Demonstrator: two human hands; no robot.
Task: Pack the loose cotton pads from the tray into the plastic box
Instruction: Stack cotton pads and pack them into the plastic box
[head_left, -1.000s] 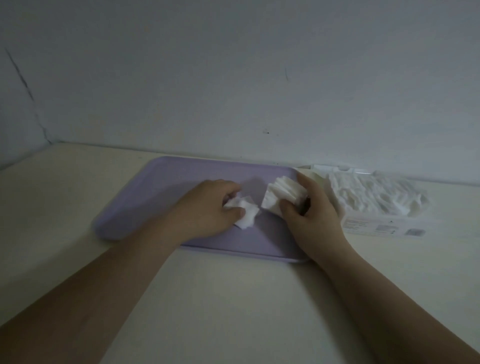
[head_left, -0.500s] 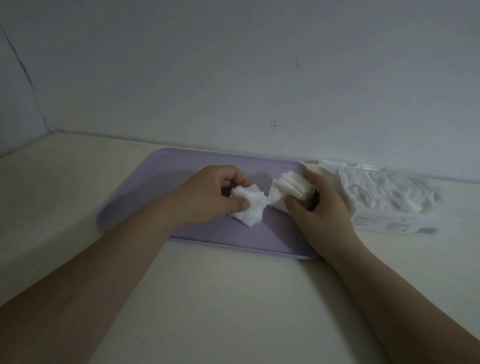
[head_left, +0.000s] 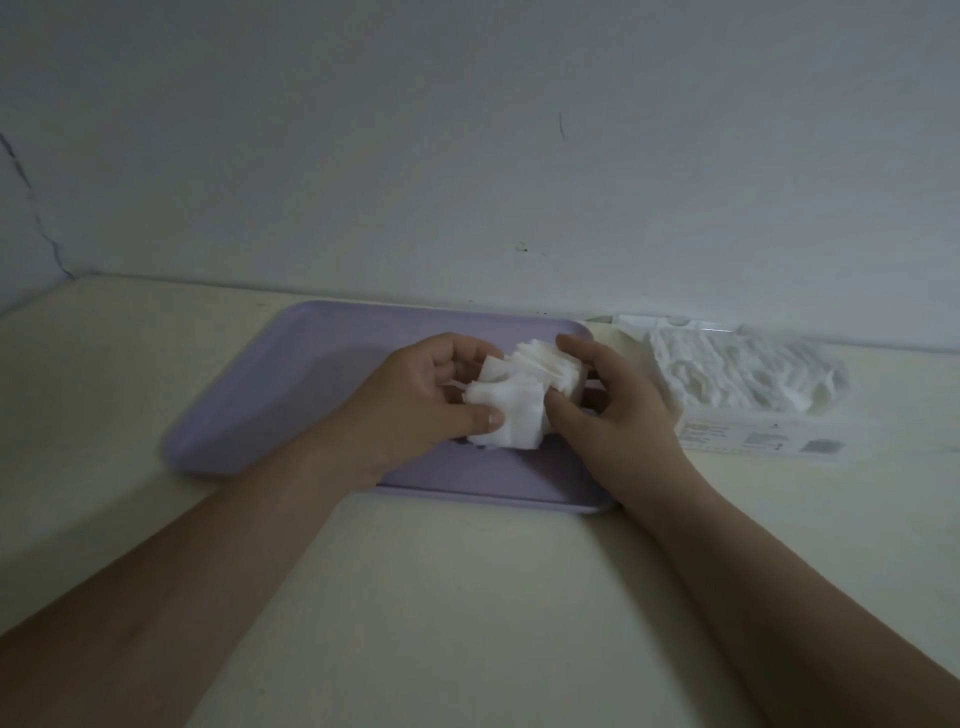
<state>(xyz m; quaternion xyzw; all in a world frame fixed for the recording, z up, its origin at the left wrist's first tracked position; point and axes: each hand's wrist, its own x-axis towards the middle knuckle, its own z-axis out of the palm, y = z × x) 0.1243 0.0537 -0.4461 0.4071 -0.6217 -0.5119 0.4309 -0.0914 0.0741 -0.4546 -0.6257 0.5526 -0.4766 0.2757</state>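
moved: your left hand (head_left: 415, 400) carried its pad bunch (head_left: 511, 415) rightward; it now touches the fanned stack (head_left: 540, 364).
left hand: thumb and fingers pinch the pad bunch.
right hand (head_left: 613, 410): fingers curled round the fanned stack.
tray (head_left: 291, 395): lilac, under both hands; held pads above its right half.
plastic box (head_left: 753, 436): just right of tray, heaped with white pads (head_left: 737, 369).
table (head_left: 467, 597): cream, carries both.

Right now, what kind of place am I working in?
Likely a plain room at home: cream table against a bare cracked wall, a lilac tray, a plastic box of cotton pads.
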